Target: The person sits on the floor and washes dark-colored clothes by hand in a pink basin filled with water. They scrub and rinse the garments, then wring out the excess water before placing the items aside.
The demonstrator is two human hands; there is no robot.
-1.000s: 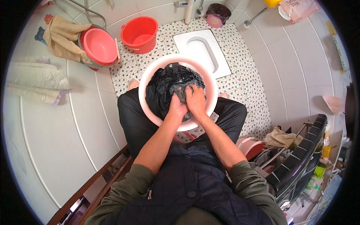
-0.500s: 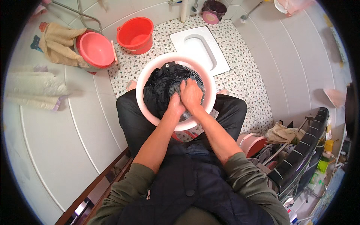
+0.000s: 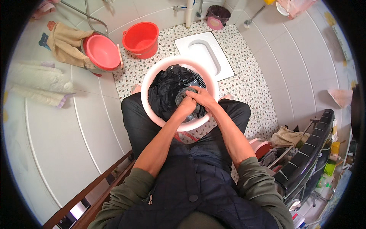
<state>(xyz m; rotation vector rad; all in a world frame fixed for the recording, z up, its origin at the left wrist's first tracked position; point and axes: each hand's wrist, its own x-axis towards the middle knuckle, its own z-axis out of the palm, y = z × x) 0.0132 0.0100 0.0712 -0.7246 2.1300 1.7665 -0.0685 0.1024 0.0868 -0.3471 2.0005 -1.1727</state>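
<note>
So, grey cloth (image 3: pixel 180 97) looks wet: probably soft, limp, heavyish, slippery. Best hold: bunched folds. Left grip (image 3: pixel 186 105), right grip (image 3: pixel 205 98) both clamped on it.

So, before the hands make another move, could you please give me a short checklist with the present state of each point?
1. Bare left hand gripping the crumpled dark-grey cloth: ok.
2. Bare right hand on the same cloth, against the left: ok.
3. Shiny black garment inside the round pale-pink plastic basin: ok.
4. Olive-green fabric sleeves pushed up, clear of the basin: ok.
5. Water depth under the fabric: cannot tell.
</note>
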